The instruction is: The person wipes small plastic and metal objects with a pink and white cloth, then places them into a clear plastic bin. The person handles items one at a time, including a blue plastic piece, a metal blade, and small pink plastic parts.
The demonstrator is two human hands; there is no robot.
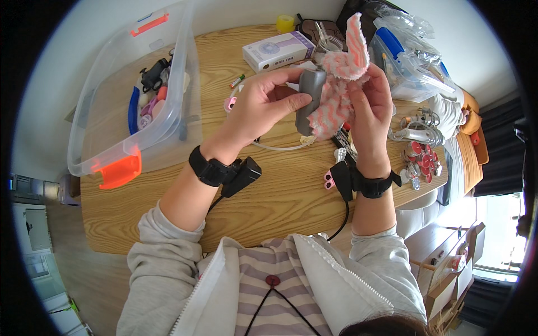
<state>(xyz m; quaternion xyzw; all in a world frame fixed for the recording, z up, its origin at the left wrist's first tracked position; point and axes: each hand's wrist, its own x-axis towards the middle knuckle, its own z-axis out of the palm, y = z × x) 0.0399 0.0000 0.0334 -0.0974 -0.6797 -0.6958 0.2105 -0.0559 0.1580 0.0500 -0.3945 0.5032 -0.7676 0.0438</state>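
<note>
A grey oblong case (310,101) is gripped between the thumb and fingers of my left hand (269,98). Pressed close to its right side is a fluffy pink-and-white striped cloth (336,105), pinched by my right hand (372,98). The cloth's upper end (357,46) curls upward above my fingers. Both hands are raised over the wooden table (277,201). I cannot tell whether the case and the cloth are joined. Each wrist wears a black strap with a small black device.
On the left stands a clear plastic bin (105,147) with several small items inside. Behind my hands lie a mini fan box (279,50) and yellow tape (285,24). To the right are a blue-latched container (403,71), a white corded appliance (416,133) and red tealight candles (424,159).
</note>
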